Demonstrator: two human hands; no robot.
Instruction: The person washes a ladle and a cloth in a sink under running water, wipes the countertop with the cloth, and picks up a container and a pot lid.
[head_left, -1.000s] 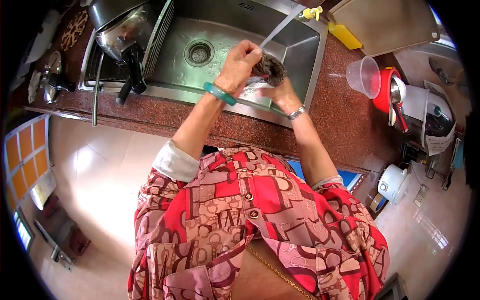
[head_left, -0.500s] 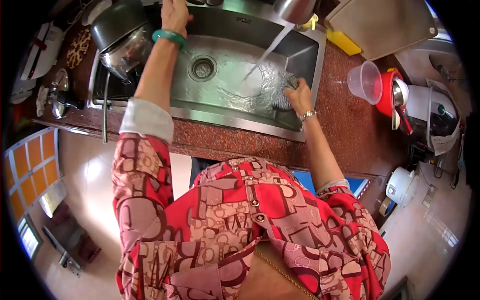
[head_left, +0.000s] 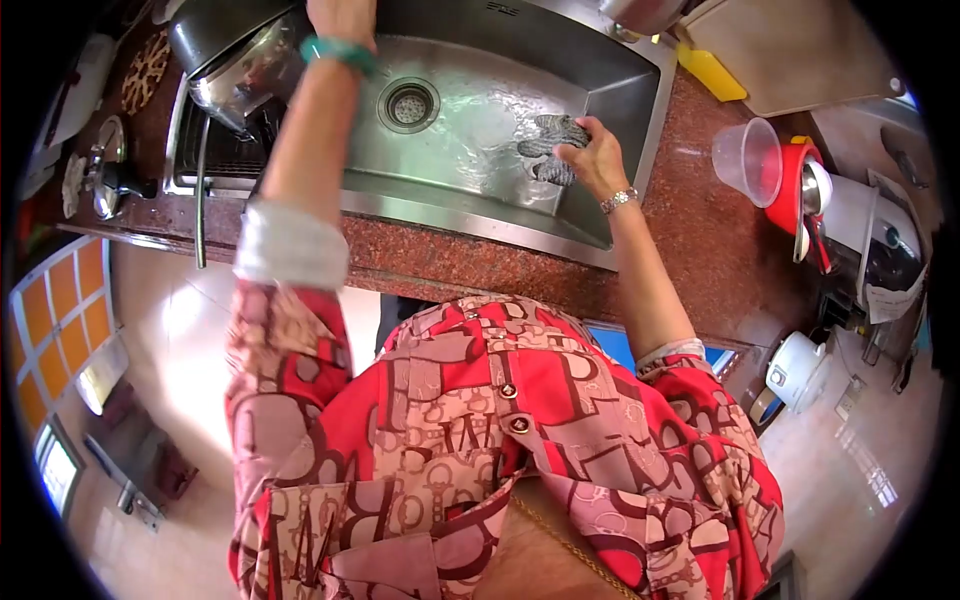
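My right hand is closed on a grey striped cloth, which hangs in loose folds inside the right part of the steel sink. A thin layer of water covers the sink floor around the round drain. My left hand, with a green bangle at the wrist, reaches to the far edge of the sink. Its fingers are cut off by the top of the picture, so what they touch is hidden. The metal tap shows only in part at the top.
Left of the sink, a dark pot and a shiny metal bowl rest on a black rack. Rightward on the red-brown counter are a yellow scraper, a cutting board, a clear plastic tub and a red container with utensils.
My right hand has lifted the cloth off the sink floor and moved slightly up. The water stream from the tap is gone from view. The view has shifted, leaving less of my left hand showing.
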